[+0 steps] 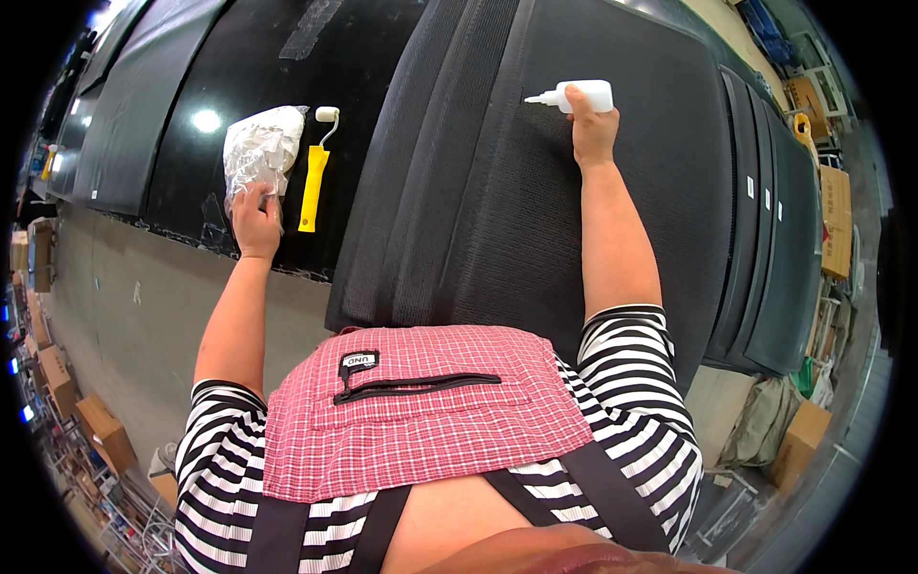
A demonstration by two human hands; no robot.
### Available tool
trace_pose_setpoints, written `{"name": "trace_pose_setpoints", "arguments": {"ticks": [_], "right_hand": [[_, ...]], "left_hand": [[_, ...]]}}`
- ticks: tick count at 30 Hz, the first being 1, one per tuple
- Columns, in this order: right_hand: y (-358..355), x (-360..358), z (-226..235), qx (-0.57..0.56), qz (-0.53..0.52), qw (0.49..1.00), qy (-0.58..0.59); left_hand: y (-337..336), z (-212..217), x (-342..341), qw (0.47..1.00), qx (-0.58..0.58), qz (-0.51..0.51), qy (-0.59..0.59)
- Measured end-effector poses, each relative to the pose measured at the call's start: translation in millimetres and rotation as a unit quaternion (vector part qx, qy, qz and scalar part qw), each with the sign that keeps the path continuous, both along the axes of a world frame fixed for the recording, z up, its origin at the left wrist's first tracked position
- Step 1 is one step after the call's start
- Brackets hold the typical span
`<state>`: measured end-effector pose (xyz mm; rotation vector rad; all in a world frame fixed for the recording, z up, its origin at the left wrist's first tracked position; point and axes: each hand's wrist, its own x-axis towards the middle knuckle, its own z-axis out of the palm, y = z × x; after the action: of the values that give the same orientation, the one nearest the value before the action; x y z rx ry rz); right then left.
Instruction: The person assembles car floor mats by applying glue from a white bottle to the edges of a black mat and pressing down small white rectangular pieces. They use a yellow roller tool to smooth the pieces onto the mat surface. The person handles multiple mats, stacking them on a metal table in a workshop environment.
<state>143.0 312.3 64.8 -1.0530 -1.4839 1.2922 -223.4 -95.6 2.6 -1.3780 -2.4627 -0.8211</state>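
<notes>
In my right hand [593,129] is a white squeeze bottle [595,97], lying on its side with its thin nozzle pointing left. The bottle is held above a black textured sheet [631,220], and my fingers behind it are partly hidden. My left hand [256,222] has its fingers bent onto the lower end of a clear plastic bag [265,148] with white material in it. Just right of the bag, a small paint roller [314,188] with a yellow handle and a white head lies on the black tabletop [354,86].
Raised ridges [421,182] run along the left part of the sheet. More black sheets [779,230] are stacked at the right, with cardboard boxes [836,222] beyond them. A grey floor [115,277] shows at the left, with crowded shelving and a cardboard box [105,432] at its edge.
</notes>
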Motion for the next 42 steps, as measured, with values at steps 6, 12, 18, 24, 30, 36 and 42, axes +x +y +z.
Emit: {"name": "trace_pose_setpoints", "arguments": {"ticks": [6,12,18,24,30,36,42], "right_hand": [[1,-6,-3,0.046,-0.068,0.997,0.006],[5,-4,-5,0.049,-0.062,0.997,-0.006],[6,-7,-8,0.055,-0.074,0.996,-0.013],[6,-5,-5,0.057,-0.063,0.996,-0.037],[2,-1,-4,0.06,-0.047,0.996,-0.038],[-1,3,-5,0.061,-0.015,0.998,-0.015],[-3,2,-5,0.023,-0.019,0.999,0.028]], "left_hand": [[1,0,0,1.0,0.003,-0.004,-0.003],[1,2,1,1.0,-0.006,-0.003,-0.006],[0,1,0,1.0,-0.006,-0.002,-0.005],[0,-2,-2,1.0,-0.004,0.003,-0.011],[1,-2,-1,1.0,-0.005,-0.004,-0.011],[-1,-3,-4,1.0,0.002,-0.011,-0.001],[0,-1,-2,1.0,0.001,-0.012,-0.007]]}}
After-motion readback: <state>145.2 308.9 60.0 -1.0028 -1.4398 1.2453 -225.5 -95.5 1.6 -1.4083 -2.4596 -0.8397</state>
